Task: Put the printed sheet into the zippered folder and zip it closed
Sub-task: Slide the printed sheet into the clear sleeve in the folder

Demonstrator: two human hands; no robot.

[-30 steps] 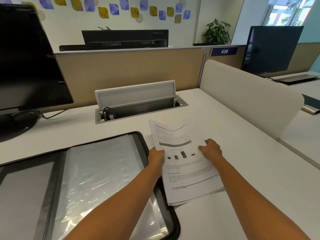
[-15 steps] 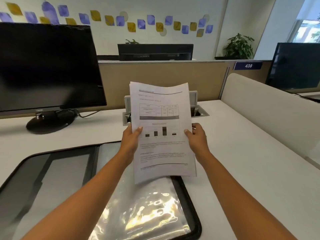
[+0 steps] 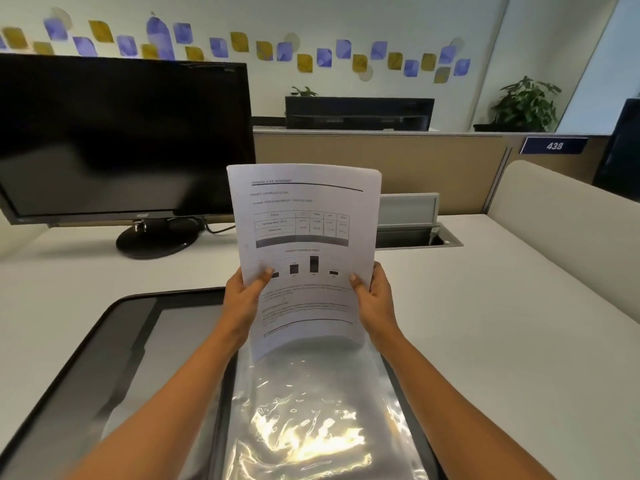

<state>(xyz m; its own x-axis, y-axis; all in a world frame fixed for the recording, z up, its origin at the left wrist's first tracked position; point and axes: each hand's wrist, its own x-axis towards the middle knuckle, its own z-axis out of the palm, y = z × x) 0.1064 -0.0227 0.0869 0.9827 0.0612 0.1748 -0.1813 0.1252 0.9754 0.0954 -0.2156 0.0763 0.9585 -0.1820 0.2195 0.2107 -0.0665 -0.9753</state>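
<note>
Printed sheet (image 3: 304,237) held upright above the far end of the open zippered folder (image 3: 131,341), lower edge curling toward the glossy plastic sleeve (image 3: 311,410). Pinched at its left edge by the left hand (image 3: 242,296) and at its right edge by the right hand (image 3: 375,299), thumbs on the front, fingers hidden behind. Print too blurred to read. Folder cut off at the near edge, zipper not made out. Cable box (image 3: 408,216) half hidden behind the paper.

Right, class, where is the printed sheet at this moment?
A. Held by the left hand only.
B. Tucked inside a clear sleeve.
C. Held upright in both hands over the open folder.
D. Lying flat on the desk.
C: the left hand and the right hand each grip a side edge of the printed sheet, upright over the open zippered folder.
</note>
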